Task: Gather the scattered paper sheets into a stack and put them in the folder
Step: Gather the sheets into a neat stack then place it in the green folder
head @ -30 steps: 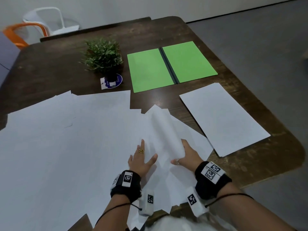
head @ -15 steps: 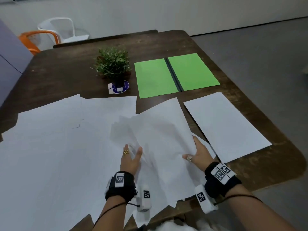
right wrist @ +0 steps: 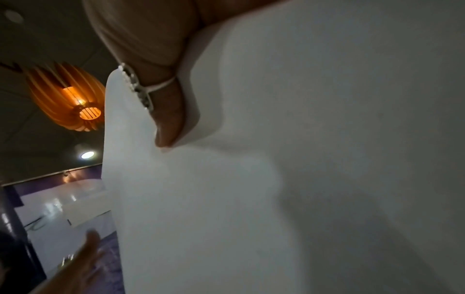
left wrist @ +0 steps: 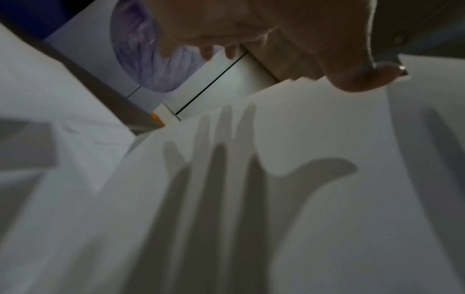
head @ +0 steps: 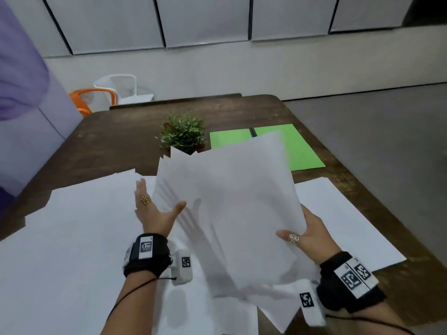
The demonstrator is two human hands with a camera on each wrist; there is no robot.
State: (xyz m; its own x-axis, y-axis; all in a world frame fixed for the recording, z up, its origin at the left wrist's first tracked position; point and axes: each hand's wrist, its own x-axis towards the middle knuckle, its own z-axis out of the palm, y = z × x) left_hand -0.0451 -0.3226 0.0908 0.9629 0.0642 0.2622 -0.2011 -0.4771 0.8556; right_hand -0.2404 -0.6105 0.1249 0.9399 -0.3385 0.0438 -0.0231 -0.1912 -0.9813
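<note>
Right hand [head: 308, 234] lifting a sheaf [head: 232, 213] of sheets off the table [head: 116, 141].
Its ringed thumb is pinching the sheaf's edge, raised and tilted since a moment ago; the left hand [head: 154, 209] is hovering beside it, fingers spread, gripping nothing. The folder [head: 300, 151] is lying open beyond; no writing is legible.

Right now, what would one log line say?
right hand grips lifted sheets | left hand open beside them | folder open, empty

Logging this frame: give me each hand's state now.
Left hand: open, fingers straight, beside the lifted sheets.
Right hand: grips the lifted sheets at their right edge.
</note>
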